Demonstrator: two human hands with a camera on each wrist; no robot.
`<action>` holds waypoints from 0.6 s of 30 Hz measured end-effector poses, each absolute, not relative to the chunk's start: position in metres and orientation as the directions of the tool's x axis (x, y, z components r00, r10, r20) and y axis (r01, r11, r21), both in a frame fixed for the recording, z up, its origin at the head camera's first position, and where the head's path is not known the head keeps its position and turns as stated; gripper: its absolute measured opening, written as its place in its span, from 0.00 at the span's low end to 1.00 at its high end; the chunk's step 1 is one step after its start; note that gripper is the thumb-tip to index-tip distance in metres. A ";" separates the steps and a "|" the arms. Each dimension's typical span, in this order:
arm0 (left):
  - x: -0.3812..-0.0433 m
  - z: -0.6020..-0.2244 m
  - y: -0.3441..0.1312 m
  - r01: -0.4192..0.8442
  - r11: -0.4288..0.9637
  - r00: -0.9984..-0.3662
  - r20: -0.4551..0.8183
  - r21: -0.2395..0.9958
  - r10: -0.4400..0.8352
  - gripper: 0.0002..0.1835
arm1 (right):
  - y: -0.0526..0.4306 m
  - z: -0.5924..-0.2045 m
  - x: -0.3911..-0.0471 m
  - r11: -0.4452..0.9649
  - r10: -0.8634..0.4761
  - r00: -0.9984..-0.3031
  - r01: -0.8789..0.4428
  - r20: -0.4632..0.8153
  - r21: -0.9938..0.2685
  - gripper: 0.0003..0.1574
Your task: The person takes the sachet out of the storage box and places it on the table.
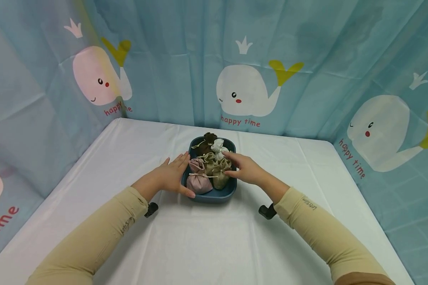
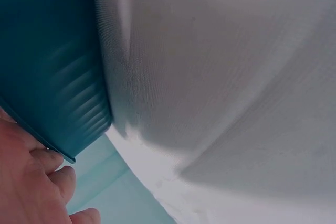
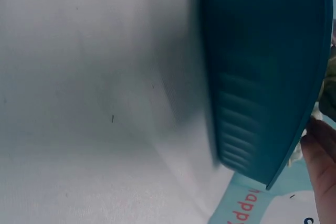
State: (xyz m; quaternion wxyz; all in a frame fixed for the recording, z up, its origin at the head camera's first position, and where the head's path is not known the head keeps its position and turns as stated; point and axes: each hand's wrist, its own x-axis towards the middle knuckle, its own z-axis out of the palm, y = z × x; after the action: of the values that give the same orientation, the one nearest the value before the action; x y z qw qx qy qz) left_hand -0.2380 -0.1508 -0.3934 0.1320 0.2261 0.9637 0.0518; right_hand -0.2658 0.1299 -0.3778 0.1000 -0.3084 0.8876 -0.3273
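Note:
A dark blue plastic basin holds several small drawstring pouches. A pink pouch lies front left, and an olive-green pouch beside it on the right. Behind them are another olive pouch, a dark brown pouch and a white pouch. My left hand rests on the basin's left rim, its fingers extended and thumb near the front corner. Over the right rim reaches my right hand, thumb and fingers spread apart by the front olive and white pouches. The left wrist view shows the basin's ribbed outer wall.
A white cloth covers the table beneath the basin. Light blue curtains with printed whales stand around its back and sides. Black wrist-mounted devices show below both wrists.

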 end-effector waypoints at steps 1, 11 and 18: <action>-0.238 -0.393 -0.151 0.422 0.892 -0.862 -0.231 0.161 0.450 0.73 | 0.129 -0.378 -0.265 0.597 -0.612 -0.790 -0.485 0.029 -0.639 0.40; -0.238 -0.395 -0.151 0.425 0.890 -0.863 -0.223 0.166 0.454 0.74 | 0.127 -0.381 -0.263 0.612 -0.542 -0.835 -0.472 0.099 -0.635 0.14; -0.239 -0.397 -0.151 0.426 0.890 -0.863 -0.224 0.162 0.454 0.74 | 0.126 -0.382 -0.262 0.599 -0.519 -0.845 -0.467 0.128 -0.651 0.07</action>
State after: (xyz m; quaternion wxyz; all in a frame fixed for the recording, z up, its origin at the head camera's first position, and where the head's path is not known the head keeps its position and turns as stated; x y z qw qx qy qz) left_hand -0.2392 -0.1513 -0.3974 0.1286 0.2283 0.9636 0.0533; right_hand -0.2625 0.1264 -0.3823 0.0375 -0.2760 0.8932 -0.3530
